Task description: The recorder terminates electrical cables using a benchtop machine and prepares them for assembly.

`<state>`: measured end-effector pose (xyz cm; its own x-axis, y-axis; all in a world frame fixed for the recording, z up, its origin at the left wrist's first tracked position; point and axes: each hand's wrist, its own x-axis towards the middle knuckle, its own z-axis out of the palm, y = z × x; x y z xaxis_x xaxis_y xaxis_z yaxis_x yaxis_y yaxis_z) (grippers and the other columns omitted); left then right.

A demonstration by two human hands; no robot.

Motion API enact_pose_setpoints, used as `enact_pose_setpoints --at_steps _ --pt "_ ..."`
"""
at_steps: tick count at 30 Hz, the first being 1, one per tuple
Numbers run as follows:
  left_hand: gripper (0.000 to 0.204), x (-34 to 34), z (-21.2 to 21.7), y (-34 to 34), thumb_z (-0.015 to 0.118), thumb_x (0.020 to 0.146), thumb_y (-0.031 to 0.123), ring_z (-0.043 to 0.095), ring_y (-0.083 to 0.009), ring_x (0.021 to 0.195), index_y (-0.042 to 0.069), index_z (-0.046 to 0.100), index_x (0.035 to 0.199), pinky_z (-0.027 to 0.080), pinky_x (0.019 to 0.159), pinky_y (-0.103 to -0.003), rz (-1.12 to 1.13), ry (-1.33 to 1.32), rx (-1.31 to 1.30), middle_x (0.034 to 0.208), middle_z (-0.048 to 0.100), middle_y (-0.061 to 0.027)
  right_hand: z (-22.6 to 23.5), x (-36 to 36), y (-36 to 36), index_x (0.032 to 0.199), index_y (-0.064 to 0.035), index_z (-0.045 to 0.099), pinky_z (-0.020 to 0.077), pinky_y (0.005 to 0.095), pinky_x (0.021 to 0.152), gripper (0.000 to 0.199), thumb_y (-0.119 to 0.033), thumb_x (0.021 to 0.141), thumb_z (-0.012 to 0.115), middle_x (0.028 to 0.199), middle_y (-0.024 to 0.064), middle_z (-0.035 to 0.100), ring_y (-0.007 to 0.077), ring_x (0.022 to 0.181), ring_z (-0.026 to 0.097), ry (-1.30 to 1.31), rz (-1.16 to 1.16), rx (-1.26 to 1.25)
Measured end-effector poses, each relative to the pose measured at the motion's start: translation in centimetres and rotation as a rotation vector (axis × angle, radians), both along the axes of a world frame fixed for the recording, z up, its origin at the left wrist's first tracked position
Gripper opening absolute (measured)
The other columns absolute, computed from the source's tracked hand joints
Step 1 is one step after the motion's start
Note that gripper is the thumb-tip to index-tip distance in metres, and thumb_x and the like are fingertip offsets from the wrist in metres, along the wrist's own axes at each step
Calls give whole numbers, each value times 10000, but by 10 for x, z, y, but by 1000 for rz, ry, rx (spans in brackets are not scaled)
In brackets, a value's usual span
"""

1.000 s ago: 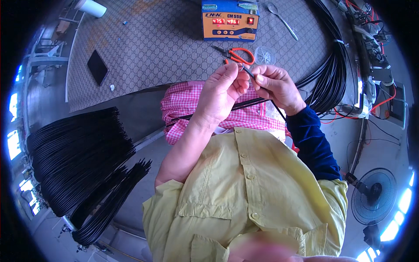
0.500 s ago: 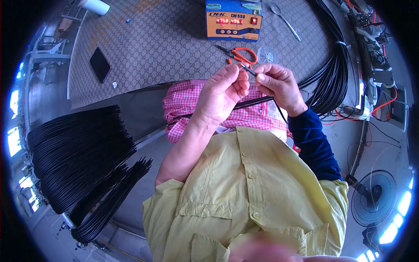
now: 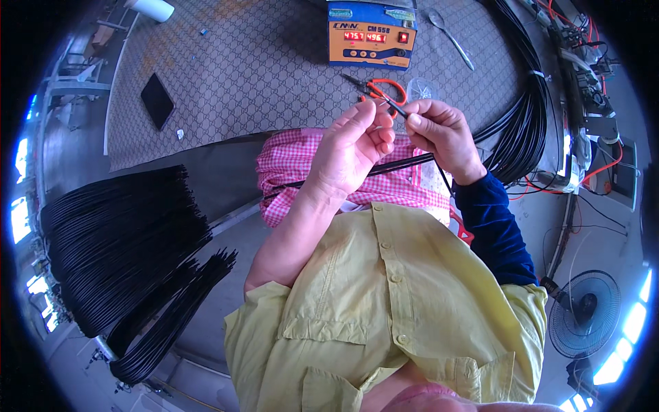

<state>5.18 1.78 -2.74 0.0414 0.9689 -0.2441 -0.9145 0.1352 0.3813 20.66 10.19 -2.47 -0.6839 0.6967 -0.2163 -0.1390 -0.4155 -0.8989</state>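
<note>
Both hands up close together over the lap, just in front of the table (image 3: 274,75) edge. Left hand (image 3: 353,147) is closed in a pinch on a thin black cable (image 3: 405,163), thumb and fingers curled round it. Right hand (image 3: 443,134) is also closed, pinching the cable end up near its fingertips; a short dark tip sticks out toward the table (cannot tell if it's bare wire or sleeve, too small). Cable runs from the hands down-left across a pink checked cloth (image 3: 302,165) on the lap, w/ another strand dropping down by the right wrist.

Step in hand, as I judge it: working the cable end btwn the two pinches. To do it well: keep the left-hand grip tight and close to the end so the cable can't twist or slide, let the right fingertips do the fine work, keep the slack lying on the cloth, not pulled taut. Watch that the hanging strand doesn't snag on the sleeve.

Nearby: orange-handled pliers (image 3: 377,89) on the table just beyond the hands, within easy reach; an orange and blue box w/ red digit display (image 3: 371,34) behind them; a big coil of black cables (image 3: 528,117) at right; a large bundle of cut black cables (image 3: 117,240) at left; a dark phone (image 3: 158,101) on the table mat.
</note>
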Motion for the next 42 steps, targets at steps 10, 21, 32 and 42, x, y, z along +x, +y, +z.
enact_pose_setpoints --at_steps 10,21,32,42 --pt "168 -10 -5 9 562 819 216 513 -124 661 53 542 852 404 564 -247 -69 -141 -34 745 559 -35 2 -8 2 927 -1 566 299 155 447 127 -70 823 542 654 -33 489 29 516 399 -82 -2 96" --pt "260 -21 -22 10 526 838 239 466 -125 667 26 547 987 393 587 -241 -49 -128 -81 759 530 -23 35 -20 45 972 15 541 288 139 416 163 -68 832 518 664 -22 498 13 484 388 -219 -53 223" --pt "145 -42 -66 4 553 813 144 469 -115 598 26 563 897 381 523 -225 83 -67 -403 690 520 -18 57 -69 150 932 28 560 338 163 384 176 -85 799 547 623 18 532 29 449 424 -465 -96 588" --pt "161 -51 -67 4 543 822 152 460 -117 616 22 553 915 380 536 -228 70 -89 -438 715 505 -29 50 -100 191 828 -23 616 438 230 447 152 -142 744 573 580 48 571 96 476 534 -787 -116 1006"
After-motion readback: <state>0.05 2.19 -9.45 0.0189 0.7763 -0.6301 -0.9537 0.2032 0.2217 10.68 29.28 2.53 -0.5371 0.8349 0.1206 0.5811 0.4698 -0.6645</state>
